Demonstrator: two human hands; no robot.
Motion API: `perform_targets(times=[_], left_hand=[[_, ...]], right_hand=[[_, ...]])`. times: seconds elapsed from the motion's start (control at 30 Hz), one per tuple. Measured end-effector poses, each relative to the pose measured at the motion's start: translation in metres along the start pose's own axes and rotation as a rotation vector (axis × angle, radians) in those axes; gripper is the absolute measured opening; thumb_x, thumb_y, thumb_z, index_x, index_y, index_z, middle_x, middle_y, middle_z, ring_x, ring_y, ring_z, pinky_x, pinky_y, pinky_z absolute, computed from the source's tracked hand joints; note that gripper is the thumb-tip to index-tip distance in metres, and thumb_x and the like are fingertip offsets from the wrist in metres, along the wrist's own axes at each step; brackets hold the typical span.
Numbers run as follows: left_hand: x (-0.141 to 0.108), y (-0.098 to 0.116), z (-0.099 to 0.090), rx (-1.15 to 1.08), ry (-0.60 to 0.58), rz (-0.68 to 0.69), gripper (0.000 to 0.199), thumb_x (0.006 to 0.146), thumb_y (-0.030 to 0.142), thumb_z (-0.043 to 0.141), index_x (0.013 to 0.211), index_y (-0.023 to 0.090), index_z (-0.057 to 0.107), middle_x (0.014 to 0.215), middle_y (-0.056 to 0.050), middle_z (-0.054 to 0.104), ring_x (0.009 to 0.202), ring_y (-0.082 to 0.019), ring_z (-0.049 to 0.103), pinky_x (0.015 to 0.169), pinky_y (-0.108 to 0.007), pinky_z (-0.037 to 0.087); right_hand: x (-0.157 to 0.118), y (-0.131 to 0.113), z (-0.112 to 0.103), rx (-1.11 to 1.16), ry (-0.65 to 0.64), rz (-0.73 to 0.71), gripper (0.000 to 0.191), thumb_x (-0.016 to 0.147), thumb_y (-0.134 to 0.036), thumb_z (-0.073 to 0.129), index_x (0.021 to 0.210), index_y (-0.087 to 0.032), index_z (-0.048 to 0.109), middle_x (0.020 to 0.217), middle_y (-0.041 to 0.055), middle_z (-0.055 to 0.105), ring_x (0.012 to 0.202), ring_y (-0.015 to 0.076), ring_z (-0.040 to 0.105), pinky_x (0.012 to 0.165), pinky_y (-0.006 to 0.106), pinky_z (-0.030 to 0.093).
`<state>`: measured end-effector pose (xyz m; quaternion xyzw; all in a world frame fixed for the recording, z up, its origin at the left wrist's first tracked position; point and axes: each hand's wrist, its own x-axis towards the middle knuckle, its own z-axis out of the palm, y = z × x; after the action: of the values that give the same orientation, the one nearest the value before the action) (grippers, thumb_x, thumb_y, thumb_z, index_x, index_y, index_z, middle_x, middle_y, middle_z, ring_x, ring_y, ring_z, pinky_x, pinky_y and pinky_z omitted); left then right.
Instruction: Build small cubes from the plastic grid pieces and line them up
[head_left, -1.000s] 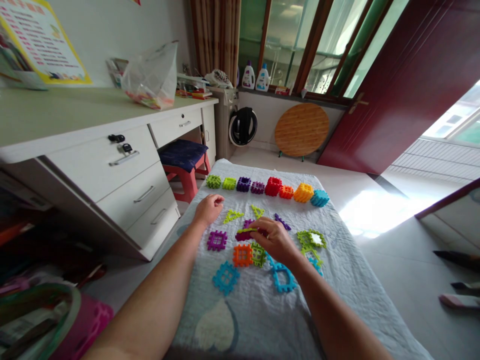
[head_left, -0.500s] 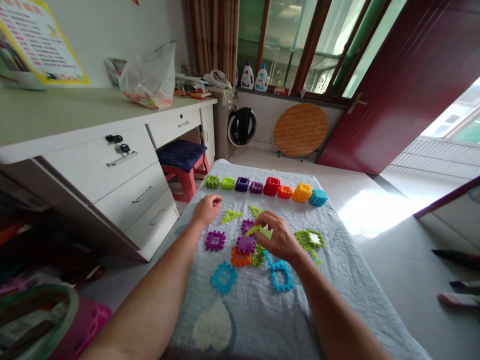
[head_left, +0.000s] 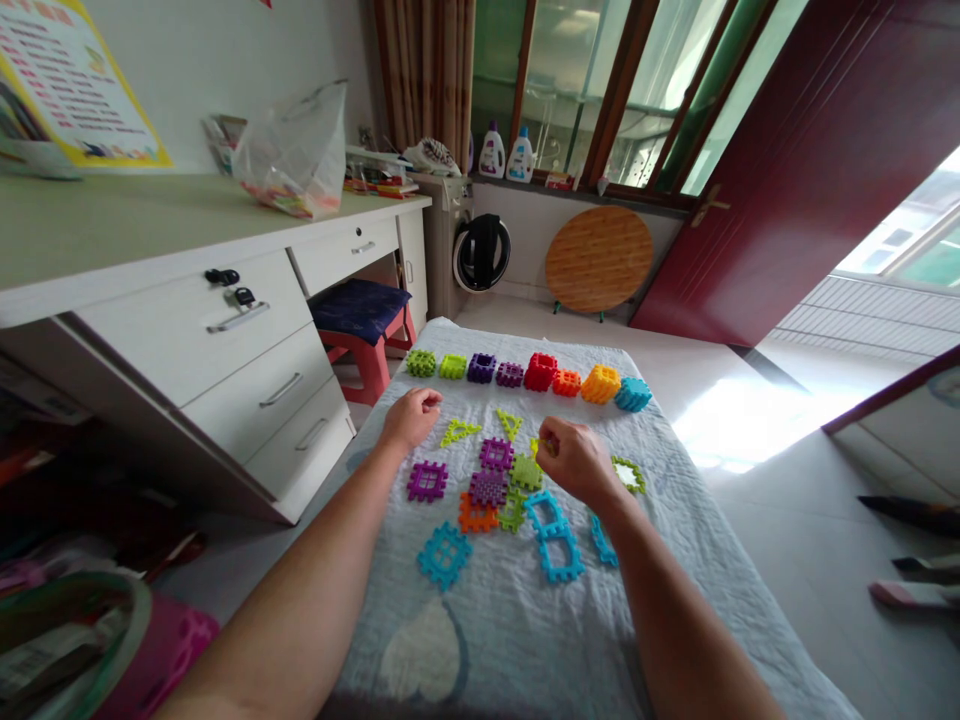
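Note:
My right hand [head_left: 579, 460] is closed, its fingertips on a yellow-green plastic piece [head_left: 535, 447], mostly covered by the fingers. Loosely curled, my left hand [head_left: 412, 418] rests on the cloth with nothing visible in it. Between the hands lie two yellow-green triangle pieces [head_left: 459, 432]. Interlocking square pieces cluster near the middle: a purple window square [head_left: 496, 441], a solid purple square [head_left: 489, 487], a green square [head_left: 526, 472] and an orange square [head_left: 478, 516]. Another purple window square [head_left: 427, 467] sits below my left hand. Nearer me are a blue window square [head_left: 445, 556] and blue frames [head_left: 561, 571].
Along the table's far edge runs a row of block stacks sorted by colour, including a red stack [head_left: 541, 372] and a yellow stack [head_left: 601, 384]. A green-framed piece [head_left: 634, 476] lies beyond my right wrist. A white desk [head_left: 247, 250] stands left, near a red stool [head_left: 367, 362].
My right hand has moved right, away from the central pieces, carrying the yellow-green piece. The purple and green squares it covered now show more. My left hand stays put on the cloth.

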<state>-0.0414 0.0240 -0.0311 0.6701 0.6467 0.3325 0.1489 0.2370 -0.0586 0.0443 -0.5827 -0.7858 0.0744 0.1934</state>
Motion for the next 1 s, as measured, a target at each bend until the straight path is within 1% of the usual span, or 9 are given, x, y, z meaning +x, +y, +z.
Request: perform_targets(times=[0.07,0.1,0.17,0.23,0.37,0.43,0.63,0.83,1.0], left_hand=[[0.0,-0.001,0.0,0.001,-0.002,0.003,0.023,0.073,0.019,0.054,0.093,0.019,0.067,0.097,-0.004,0.07,0.077,-0.015,0.062,0.076,-0.026,0.049],[0.0,-0.001,0.0,0.002,-0.002,0.004,0.023,0.073,0.019,0.054,0.093,0.019,0.067,0.097,-0.004,0.069,0.077,-0.015,0.062,0.076,-0.026,0.048],[0.0,-0.001,0.0,0.003,-0.003,0.008,0.023,0.073,0.019,0.054,0.093,0.019,0.066,0.097,-0.004,0.069,0.077,-0.015,0.062,0.076,-0.026,0.048],[0.0,-0.001,0.0,0.002,-0.003,0.009,0.023,0.074,0.019,0.054,0.093,0.018,0.066,0.097,-0.005,0.069,0.077,-0.015,0.062,0.076,-0.026,0.048],[-0.001,0.0,-0.001,0.0,-0.003,0.009,0.023,0.074,0.019,0.054,0.093,0.018,0.066,0.098,-0.005,0.069,0.077,-0.015,0.062,0.077,-0.026,0.048],[-0.001,0.0,-0.001,-0.009,-0.003,0.011,0.023,0.074,0.018,0.054,0.093,0.018,0.066,0.098,-0.004,0.069,0.078,-0.015,0.062,0.078,-0.026,0.048],[0.0,0.0,-0.001,-0.018,-0.005,0.004,0.022,0.074,0.018,0.053,0.093,0.019,0.066,0.097,-0.004,0.069,0.079,-0.015,0.063,0.079,-0.025,0.049],[0.0,0.001,-0.001,-0.003,-0.005,0.0,0.022,0.075,0.019,0.054,0.093,0.02,0.066,0.1,-0.004,0.069,0.079,-0.015,0.062,0.077,-0.026,0.049],[0.0,0.0,-0.001,0.0,-0.001,-0.001,0.022,0.074,0.019,0.055,0.093,0.02,0.067,0.099,-0.004,0.069,0.08,-0.015,0.062,0.078,-0.026,0.048]], right_hand=[[0.0,0.0,0.0,-0.061,0.066,-0.013,0.009,0.074,-0.019,0.05,0.081,-0.02,0.056,0.069,-0.0007,0.058,0.061,0.0125,0.048,0.057,0.025,0.026],[-0.001,-0.001,0.0,-0.091,0.064,-0.032,0.01,0.074,-0.018,0.05,0.082,-0.02,0.056,0.073,0.0004,0.059,0.063,0.0132,0.049,0.059,0.025,0.027],[-0.003,-0.004,0.003,-0.137,-0.007,-0.092,0.009,0.073,-0.02,0.053,0.081,-0.02,0.057,0.077,0.0023,0.059,0.067,0.0146,0.05,0.061,0.026,0.028],[-0.006,-0.01,0.008,-0.145,-0.107,-0.16,0.008,0.074,-0.026,0.059,0.078,-0.019,0.057,0.079,0.0033,0.058,0.071,0.0157,0.05,0.065,0.027,0.031],[-0.012,-0.03,0.022,-0.055,-0.192,-0.275,0.029,0.077,-0.047,0.062,0.082,-0.019,0.059,0.084,0.0047,0.057,0.081,0.0186,0.05,0.075,0.03,0.035],[-0.014,-0.038,0.028,-0.028,-0.223,-0.312,0.036,0.076,-0.052,0.063,0.088,-0.018,0.059,0.09,0.0061,0.058,0.087,0.0205,0.049,0.079,0.031,0.035],[-0.015,-0.04,0.034,-0.024,-0.307,-0.29,0.04,0.074,-0.048,0.067,0.101,-0.018,0.061,0.099,0.0076,0.058,0.093,0.0223,0.047,0.083,0.034,0.035],[-0.017,-0.042,0.029,0.01,-0.318,-0.274,0.059,0.07,-0.065,0.063,0.107,-0.02,0.062,0.103,0.0092,0.056,0.097,0.0256,0.046,0.087,0.038,0.036],[-0.019,-0.046,0.031,0.004,-0.325,-0.265,0.048,0.068,-0.051,0.068,0.104,-0.019,0.061,0.1,0.0081,0.057,0.097,0.0256,0.046,0.087,0.038,0.035]])
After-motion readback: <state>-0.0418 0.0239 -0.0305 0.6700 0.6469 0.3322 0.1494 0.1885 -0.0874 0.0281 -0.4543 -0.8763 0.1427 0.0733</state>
